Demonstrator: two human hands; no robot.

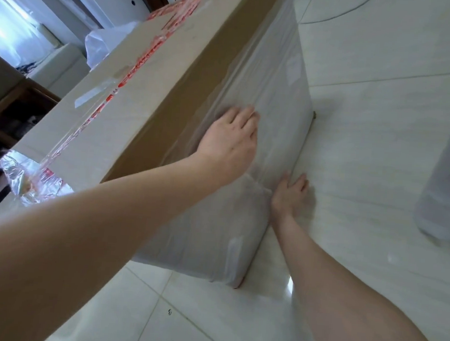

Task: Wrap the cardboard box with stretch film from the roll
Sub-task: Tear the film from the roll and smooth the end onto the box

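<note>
Nearest, right hand open, fingers at the foot of the cardboard box on the floor, gripping nothing. Beyond, left hand flat on stretch film along the side face, smoothing. Lower band wrapped; upper strip and top bare. Farther right, apparently the roll, well apart.

Tiled floor lies open between cardboard box and film roll.

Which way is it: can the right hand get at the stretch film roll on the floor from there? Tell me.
Probably yes. The right hand rests low at the cardboard box, and only bare floor tile lies between it and the stretch film roll, though it may be a stretch.
</note>
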